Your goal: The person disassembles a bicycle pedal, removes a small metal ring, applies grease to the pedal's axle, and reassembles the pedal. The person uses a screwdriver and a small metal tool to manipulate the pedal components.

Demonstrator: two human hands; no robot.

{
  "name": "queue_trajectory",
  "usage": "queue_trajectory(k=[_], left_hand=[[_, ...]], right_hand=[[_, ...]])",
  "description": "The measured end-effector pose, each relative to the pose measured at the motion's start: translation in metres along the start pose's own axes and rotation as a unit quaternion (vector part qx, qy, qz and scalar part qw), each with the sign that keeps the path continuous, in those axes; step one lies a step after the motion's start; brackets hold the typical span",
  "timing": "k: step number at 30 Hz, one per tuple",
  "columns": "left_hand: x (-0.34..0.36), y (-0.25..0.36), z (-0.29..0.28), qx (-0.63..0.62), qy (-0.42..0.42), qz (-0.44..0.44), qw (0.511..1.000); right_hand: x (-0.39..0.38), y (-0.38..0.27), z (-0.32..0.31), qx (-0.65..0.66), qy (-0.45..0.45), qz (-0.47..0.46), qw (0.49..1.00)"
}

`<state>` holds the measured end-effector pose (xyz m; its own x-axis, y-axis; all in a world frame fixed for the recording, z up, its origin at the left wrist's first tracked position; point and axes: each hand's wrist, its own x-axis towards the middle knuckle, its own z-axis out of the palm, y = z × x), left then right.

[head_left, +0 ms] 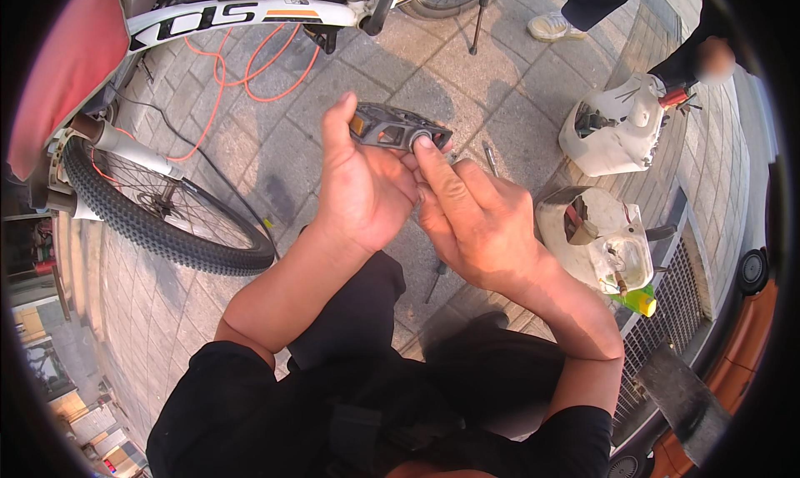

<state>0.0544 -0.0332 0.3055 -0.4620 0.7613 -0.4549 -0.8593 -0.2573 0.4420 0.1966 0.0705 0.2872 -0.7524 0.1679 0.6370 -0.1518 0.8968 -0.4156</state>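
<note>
A black bicycle pedal (387,129) with an amber reflector is held up in front of me, above the paving. My left hand (367,182) grips it from below and the left side, thumb pointing up along its end. Closed at the pedal's right end is my right hand (479,211), its index fingertip pressed on the round axle end. The other right fingers are bent, and their tips are partly hidden. Beyond the pedal stands a white bicycle frame (242,20) with black and orange markings.
The bicycle's front wheel (167,203) is at the left. An orange hose (221,70) loops over the paving. Two cut white plastic containers (612,136) with tools stand at the right, near a metal grate (679,290). Another person's shoe (556,27) is at the far right.
</note>
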Motion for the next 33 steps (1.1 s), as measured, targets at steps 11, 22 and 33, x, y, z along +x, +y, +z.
queue_trajectory(k=[11,22,33], left_hand=[[-0.001,0.001,-0.003,0.034,-0.025,0.049,0.998],[0.008,0.005,-0.008,0.015,0.053,-0.032,0.998],[0.004,-0.004,0.009,0.052,0.048,0.061,0.996]], right_hand=[[0.002,-0.009,0.004,0.031,-0.004,0.01,0.999],[0.008,0.029,-0.019,-0.202,-0.047,-0.109,0.972],[-0.005,0.008,-0.007,0.018,-0.067,0.04,0.997]])
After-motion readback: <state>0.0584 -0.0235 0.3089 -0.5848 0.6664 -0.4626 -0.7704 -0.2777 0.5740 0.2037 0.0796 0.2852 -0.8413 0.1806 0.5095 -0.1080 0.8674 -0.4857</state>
